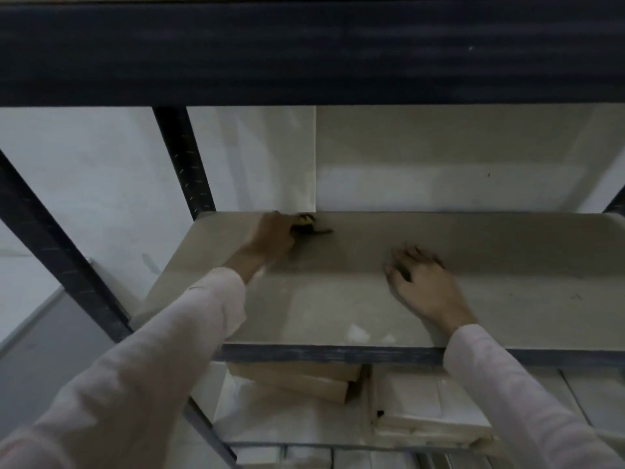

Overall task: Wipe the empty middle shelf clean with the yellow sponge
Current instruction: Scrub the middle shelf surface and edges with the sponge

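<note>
Fingers of the left hand (275, 233) clench the yellow sponge (306, 221) at the back left corner of the pale, bare middle shelf board (507, 252).

Sponge pokes out to the right of the fist, near the rear edge; its long axis seems to run left to right, though blur hides it. The right hand (422, 282) lies flat and released mid-shelf, well apart. Unwiped board stretches rightward. Brown cardboard boxes (304, 380) and white packets (429, 411) fill the lower shelf.

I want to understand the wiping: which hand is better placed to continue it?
Left. The left hand holds the yellow sponge at the shelf's back left; the right hand only rests flat.
</note>
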